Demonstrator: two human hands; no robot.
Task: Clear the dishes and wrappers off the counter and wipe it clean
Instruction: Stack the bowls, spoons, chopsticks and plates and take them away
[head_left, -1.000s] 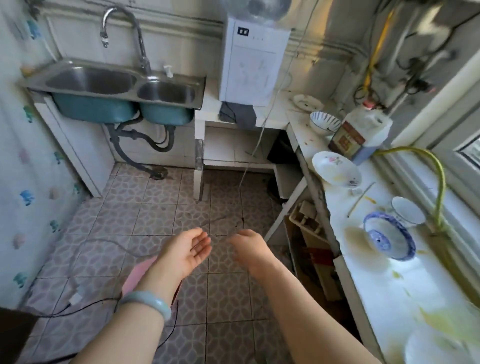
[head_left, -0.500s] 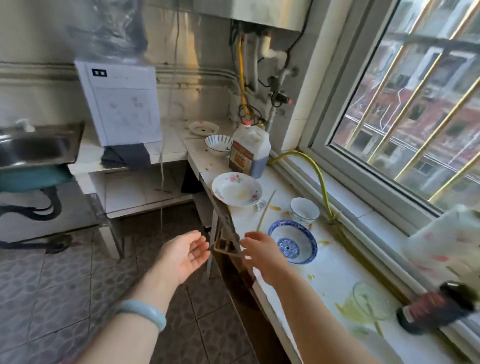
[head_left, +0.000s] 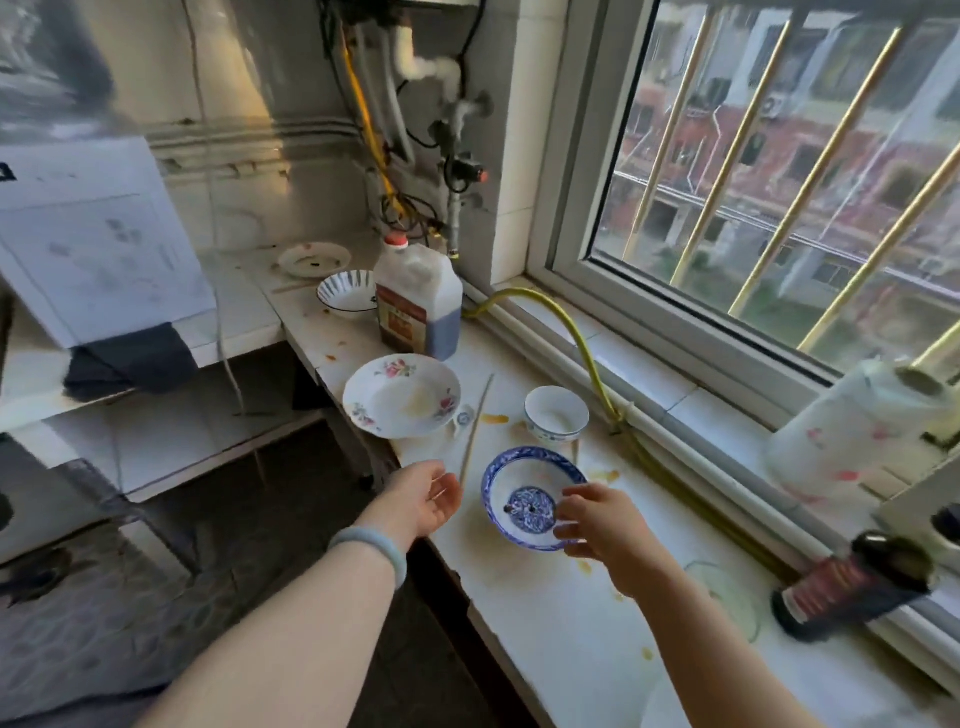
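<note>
The right hand (head_left: 597, 525) is reaching with a wide, empty grip, fingers loosely spread at the near rim of the blue-and-white bowl (head_left: 524, 506); contact I cannot tell. The left hand (head_left: 428, 499) is hovering open, palm up, just beside the bowl at the bench (head_left: 545, 597) edge. A second ago both hands were hanging over the floor, so clearing is only now starting. The floral plate (head_left: 402, 396), white cup (head_left: 557, 414) and chopstick (head_left: 475, 431) are waiting beyond.

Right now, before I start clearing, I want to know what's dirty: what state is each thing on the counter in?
Blue bowl: upright, empty.
Floral plate: upright, yellow smear.
White cup: upright.
Jug: upright, capped.
Dark bottle: on its side.
Counter: yellow stains.
Left hand: open, empty.
Right hand: open, at bowl's rim.
</note>
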